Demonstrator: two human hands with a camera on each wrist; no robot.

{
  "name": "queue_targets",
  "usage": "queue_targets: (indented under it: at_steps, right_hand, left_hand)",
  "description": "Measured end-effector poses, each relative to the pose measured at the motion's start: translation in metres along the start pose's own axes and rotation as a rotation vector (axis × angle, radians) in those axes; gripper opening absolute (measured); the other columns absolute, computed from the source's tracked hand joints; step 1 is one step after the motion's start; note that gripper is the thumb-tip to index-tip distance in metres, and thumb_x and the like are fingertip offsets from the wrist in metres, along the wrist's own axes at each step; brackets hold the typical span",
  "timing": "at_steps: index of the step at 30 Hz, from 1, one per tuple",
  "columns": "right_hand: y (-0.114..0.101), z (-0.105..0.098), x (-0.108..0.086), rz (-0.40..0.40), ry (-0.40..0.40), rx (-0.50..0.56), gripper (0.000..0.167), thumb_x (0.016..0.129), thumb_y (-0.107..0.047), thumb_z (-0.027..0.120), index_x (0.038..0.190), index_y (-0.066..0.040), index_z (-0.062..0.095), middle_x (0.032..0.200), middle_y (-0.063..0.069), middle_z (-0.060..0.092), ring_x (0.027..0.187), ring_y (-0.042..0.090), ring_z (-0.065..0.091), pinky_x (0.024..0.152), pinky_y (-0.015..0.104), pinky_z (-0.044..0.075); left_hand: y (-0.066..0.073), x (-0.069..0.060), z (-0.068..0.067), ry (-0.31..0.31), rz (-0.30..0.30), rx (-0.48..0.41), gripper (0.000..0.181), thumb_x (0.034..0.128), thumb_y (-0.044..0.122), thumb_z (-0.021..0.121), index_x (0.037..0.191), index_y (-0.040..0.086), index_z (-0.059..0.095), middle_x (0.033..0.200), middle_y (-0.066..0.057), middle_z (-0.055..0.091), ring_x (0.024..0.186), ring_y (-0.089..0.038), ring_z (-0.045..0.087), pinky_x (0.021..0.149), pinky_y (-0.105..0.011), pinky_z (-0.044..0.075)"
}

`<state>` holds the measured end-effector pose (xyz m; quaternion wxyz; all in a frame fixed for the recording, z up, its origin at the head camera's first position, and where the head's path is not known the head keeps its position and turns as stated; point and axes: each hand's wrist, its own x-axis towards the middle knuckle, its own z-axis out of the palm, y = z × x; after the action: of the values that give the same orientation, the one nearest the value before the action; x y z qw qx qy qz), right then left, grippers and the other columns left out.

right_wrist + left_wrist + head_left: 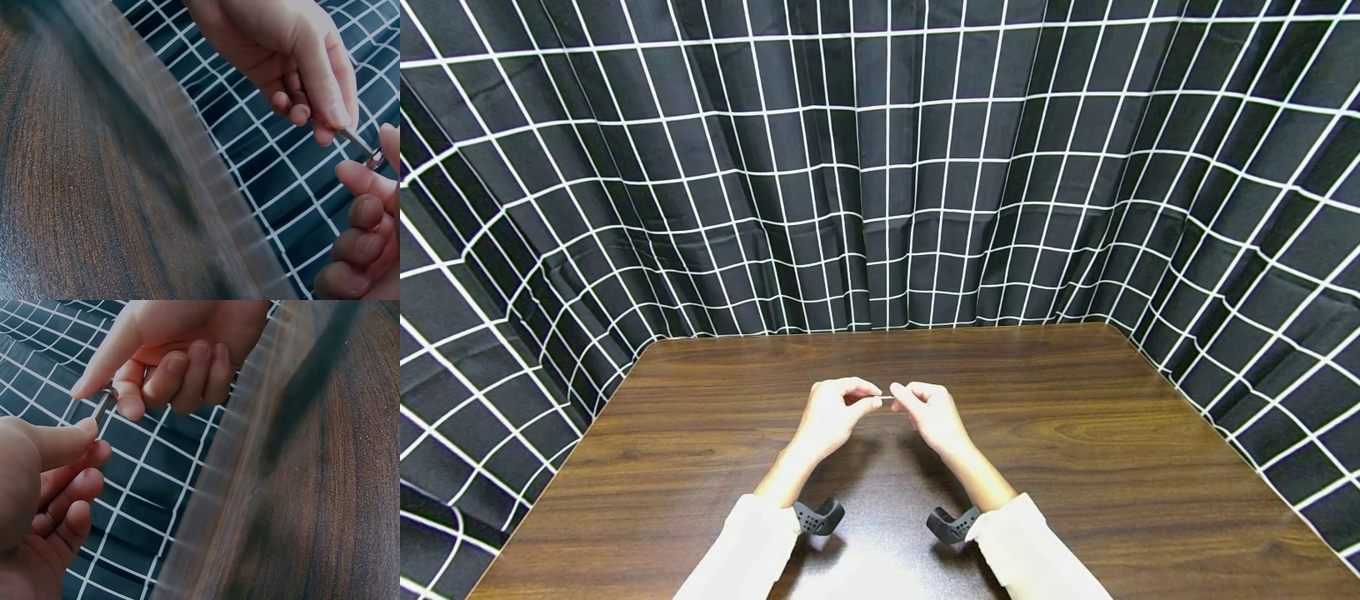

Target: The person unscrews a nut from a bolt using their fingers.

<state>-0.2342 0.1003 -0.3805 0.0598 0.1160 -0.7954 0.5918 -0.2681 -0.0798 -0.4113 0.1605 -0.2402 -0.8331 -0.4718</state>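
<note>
Currently my left hand (831,414) pinches a metal bolt (102,408) by its shank, between my hands, its head amid my right hand's (936,416) fingertips; whether those grip it, I can't tell.

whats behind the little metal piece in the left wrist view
Behind the small metal piece is the dark curtain with white grid lines. The left hand covers one end, so that end and whatever lies behind the hand can't be seen.

Across your head view and both of your wrist views, no text, label, brand, number or sign can be read on any visible surface.
</note>
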Motion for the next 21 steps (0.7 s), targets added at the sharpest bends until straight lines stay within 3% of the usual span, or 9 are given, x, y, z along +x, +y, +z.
queue_targets:
  at_steps: [7, 21]
  right_hand:
    - [0.0014, 0.0003, 0.0005, -0.023, 0.007, 0.014, 0.026, 0.095, -0.01, 0.061, 0.075, 0.007, 0.064, 0.052, -0.002, 0.042, 0.047, 0.005, 0.035, 0.049, 0.023, 0.029]
    - [0.0094, -0.001, 0.0022, -0.107, -0.012, 0.042, 0.012, 0.087, -0.002, 0.068, 0.094, 0.008, 0.067, 0.055, -0.004, 0.042, 0.049, 0.005, 0.036, 0.048, 0.021, 0.029]
  left_hand:
    - [-0.0001, 0.0, -0.0006, -0.003, -0.013, -0.008, 0.01, 0.0828, 0.014, 0.077, 0.091, 0.009, 0.075, 0.08, 0.011, 0.071, 0.069, -0.004, 0.063, 0.064, -0.027, 0.05]
    - [0.0001, 0.0002, -0.0032, 0.009, -0.017, -0.007, 0.01, 0.0826, 0.013, 0.076, 0.091, 0.008, 0.075, 0.08, 0.009, 0.072, 0.07, -0.005, 0.064, 0.064, -0.027, 0.05]
